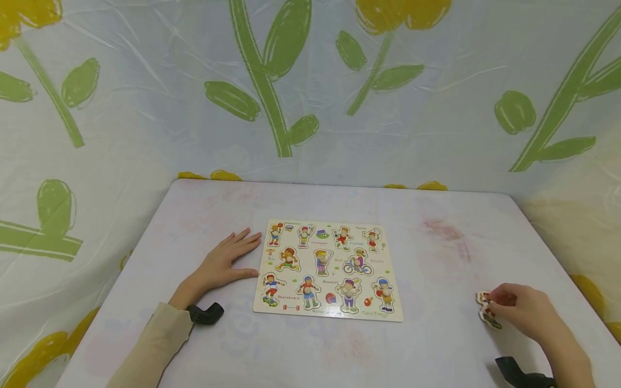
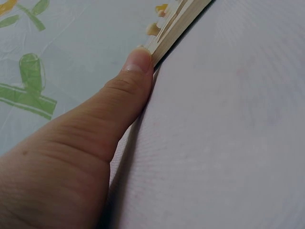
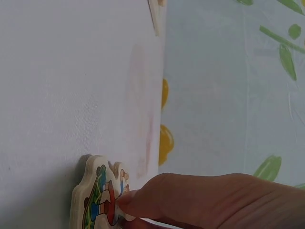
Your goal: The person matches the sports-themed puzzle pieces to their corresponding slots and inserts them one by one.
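My right hand pinches a wooden puzzle piece between thumb and fingers at the right side of the table. In the right wrist view the piece stands tilted on edge, showing a figure in red above a green skateboard. A wooden peg puzzle board lies near the table's middle, with sports figures in three rows and round knobs on many of them. Flat on the table at the board's left side rests my left hand, fingers spread. Its thumb touches the board's edge in the left wrist view.
The white table has faint reddish smudges at the right. A dark wrist device sits by the left wrist, another by the right. Behind the table hangs a cloth printed with flowers and leaves.
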Demonstrator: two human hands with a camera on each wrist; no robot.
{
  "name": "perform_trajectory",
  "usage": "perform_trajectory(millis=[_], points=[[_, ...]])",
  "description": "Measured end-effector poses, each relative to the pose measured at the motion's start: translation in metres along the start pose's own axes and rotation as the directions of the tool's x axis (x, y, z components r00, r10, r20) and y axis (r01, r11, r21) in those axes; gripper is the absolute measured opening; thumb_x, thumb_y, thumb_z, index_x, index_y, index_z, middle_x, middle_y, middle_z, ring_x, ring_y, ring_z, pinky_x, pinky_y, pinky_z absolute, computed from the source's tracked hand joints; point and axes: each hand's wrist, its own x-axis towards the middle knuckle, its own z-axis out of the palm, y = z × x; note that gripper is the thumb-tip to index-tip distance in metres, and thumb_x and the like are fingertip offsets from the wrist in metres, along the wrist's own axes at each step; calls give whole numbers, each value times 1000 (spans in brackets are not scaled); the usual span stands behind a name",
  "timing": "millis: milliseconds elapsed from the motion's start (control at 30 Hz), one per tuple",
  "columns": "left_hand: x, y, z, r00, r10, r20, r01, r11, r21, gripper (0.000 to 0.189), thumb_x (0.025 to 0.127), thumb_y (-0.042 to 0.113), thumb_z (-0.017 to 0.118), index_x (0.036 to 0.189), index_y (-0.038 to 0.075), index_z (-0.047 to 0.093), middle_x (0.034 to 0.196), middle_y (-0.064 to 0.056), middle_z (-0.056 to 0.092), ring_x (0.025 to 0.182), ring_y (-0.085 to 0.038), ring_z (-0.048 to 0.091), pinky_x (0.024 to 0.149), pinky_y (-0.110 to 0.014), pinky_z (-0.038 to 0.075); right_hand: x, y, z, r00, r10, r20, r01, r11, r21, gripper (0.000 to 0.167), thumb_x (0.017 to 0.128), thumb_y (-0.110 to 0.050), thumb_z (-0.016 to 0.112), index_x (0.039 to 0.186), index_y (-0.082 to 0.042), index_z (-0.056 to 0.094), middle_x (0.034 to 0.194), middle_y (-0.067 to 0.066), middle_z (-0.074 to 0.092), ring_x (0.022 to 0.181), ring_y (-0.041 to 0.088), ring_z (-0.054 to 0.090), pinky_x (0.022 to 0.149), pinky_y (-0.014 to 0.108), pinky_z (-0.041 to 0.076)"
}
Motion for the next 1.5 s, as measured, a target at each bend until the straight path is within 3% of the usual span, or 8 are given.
perform_trajectory(millis=[433, 800, 1500], points=[[0, -2, 1, 1000, -4, 3, 4, 1000, -1, 83, 84, 51, 75, 150, 10, 45, 156, -1, 40, 149, -30, 22, 121, -53, 13, 17, -35, 8, 993, -109, -39, 109, 994, 7, 9, 82, -8, 74, 86, -1, 69, 76, 1, 64, 70, 18, 54, 54, 27, 44], [0, -4, 1, 1000, -3, 2, 3, 1000, -3, 83, 84, 53, 74, 150, 11, 45, 156, 0, 40, 149, -29, 22, 121, -52, 13, 31, -69, 12, 982, -190, -25, 190, 981, 32, 9, 83, -7, 74, 86, -1, 68, 79, 2, 64, 73, 18, 57, 57, 28, 48], [0, -5, 1, 1000, -7, 6, 7, 1000, 4, 84, 84, 54, 73, 151, 12, 44, 157, 1, 39, 150, -27, 20, 121, -52, 12, 48, -122, 21, 960, -279, -10, 279, 959, 55, 8, 81, -6, 74, 86, -3, 69, 75, 0, 59, 69, 17, 51, 56, 27, 46]])
